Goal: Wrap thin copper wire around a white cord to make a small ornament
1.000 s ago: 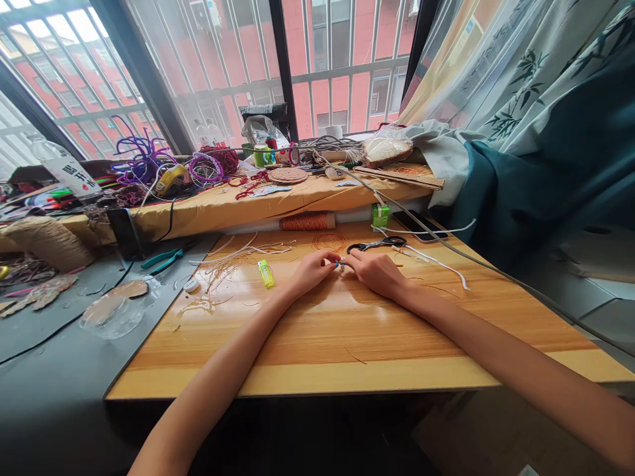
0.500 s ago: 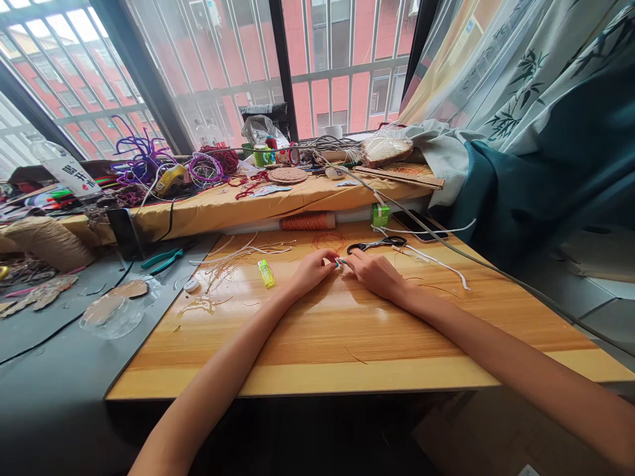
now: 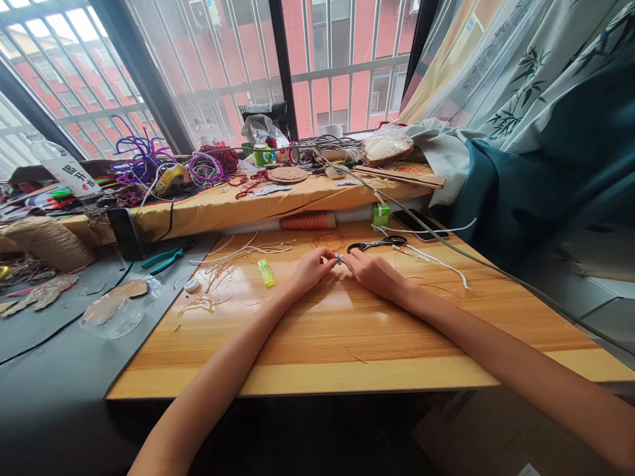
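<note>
Between my fingertips sits a tiny blue and white piece [image 3: 340, 260], too small to name. My left hand [image 3: 316, 268] pinches it from the left, thumb and forefinger closed. From the other side the fingers of my right hand [image 3: 372, 272] close on it, partly hidden behind the knuckles. Black-handled scissors [image 3: 377, 244] lie just beyond my right hand. A loose coil of thin orange cord [image 3: 328, 242] rests behind the piece. To the left of my left hand is a yellow-green lighter [image 3: 266, 273].
White cords [image 3: 439, 264] lie at the right, near a green box [image 3: 380, 215] and a dark phone [image 3: 421, 225]. An orange cord spool [image 3: 307, 221] sits under the cluttered shelf [image 3: 218, 208]. Teal pliers [image 3: 162, 260] are at the left. A grey cable [image 3: 476, 261] crosses the right side.
The small piece has turned slightly between my fingertips and shows more blue. My fingers have shifted a little; both arms stay nearly in place.
</note>
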Available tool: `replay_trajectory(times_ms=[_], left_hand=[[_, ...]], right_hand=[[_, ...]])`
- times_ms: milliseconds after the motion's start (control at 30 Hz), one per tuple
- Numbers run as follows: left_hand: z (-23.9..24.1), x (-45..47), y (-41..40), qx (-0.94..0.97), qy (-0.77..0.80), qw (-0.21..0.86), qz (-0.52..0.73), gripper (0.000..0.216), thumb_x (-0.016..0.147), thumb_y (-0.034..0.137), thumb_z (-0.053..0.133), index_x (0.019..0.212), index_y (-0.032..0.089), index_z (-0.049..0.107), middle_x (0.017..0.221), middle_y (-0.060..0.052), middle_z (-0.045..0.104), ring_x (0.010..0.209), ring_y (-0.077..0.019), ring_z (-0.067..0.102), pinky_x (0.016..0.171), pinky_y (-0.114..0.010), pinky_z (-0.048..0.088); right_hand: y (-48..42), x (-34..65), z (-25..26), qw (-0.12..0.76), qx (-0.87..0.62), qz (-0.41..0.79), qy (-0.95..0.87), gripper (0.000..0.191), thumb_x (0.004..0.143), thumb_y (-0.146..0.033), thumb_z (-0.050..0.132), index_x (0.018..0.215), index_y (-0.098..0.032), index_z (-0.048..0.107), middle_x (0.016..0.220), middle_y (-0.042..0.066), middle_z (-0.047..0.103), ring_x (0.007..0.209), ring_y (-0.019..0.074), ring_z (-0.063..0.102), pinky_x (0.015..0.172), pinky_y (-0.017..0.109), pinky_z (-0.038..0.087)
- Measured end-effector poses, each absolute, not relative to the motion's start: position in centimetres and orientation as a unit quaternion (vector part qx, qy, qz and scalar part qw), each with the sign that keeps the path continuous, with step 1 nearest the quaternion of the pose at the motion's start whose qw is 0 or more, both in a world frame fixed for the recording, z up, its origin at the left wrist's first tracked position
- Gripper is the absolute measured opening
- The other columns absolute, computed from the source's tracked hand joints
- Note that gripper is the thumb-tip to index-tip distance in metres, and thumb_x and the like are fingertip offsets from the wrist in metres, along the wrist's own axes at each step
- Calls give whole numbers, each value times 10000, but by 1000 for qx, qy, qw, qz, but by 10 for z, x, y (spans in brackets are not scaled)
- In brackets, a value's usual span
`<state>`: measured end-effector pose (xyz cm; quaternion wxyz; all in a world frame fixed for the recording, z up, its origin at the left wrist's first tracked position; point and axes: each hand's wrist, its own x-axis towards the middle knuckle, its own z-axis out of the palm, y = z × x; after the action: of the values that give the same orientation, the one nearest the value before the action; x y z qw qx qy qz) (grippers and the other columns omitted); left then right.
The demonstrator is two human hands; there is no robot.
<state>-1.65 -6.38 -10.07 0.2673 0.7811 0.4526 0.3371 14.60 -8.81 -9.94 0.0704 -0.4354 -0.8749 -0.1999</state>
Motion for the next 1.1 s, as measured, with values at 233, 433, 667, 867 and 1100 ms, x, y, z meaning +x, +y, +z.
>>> replay_trajectory(times_ms=[233, 433, 667, 867, 1100], left_hand=[[-102, -16, -63, 799, 445, 235, 329, 112, 719, 224, 463, 730, 146, 543, 714, 3, 580, 586, -77, 475, 559, -181, 371], [-102, -17, -63, 787, 457, 262, 320, 100, 704, 202, 457, 701, 142, 537, 626, 15, 549, 561, -81, 473, 536, -181, 363], [-103, -17, -61, 788, 442, 275, 330, 167, 726, 261, 458, 757, 145, 574, 622, 12, 558, 551, -84, 472, 541, -185, 361], [-105, -17, -61, 786, 445, 267, 335, 184, 734, 282, 451, 729, 144, 573, 593, 14, 542, 554, -87, 466, 540, -185, 350], [-104, -18, -61, 783, 431, 292, 340, 127, 711, 243, 446, 661, 144, 508, 552, 34, 488, 517, -72, 431, 512, -176, 332]], right_hand=[[-90, 144, -99, 59, -417, -213, -882, 338, 856, -151, 196, 893, -83, 525, 801, 103, 506, 632, 134, 453, 467, 234, 258], [-90, 143, -102, 46, -455, -201, -867, 328, 846, -134, 199, 872, -83, 523, 814, 107, 509, 603, 123, 458, 446, 235, 235], [-89, 143, -100, 45, -466, -206, -859, 341, 849, -144, 183, 875, -94, 520, 824, 104, 512, 579, 122, 455, 435, 238, 220], [-93, 139, -100, 30, -459, -232, -857, 353, 846, -127, 168, 879, -88, 517, 810, 106, 514, 581, 130, 459, 430, 235, 217], [-96, 137, -102, 26, -450, -246, -858, 338, 831, -95, 174, 876, -81, 508, 805, 110, 517, 583, 131, 463, 426, 230, 228]])
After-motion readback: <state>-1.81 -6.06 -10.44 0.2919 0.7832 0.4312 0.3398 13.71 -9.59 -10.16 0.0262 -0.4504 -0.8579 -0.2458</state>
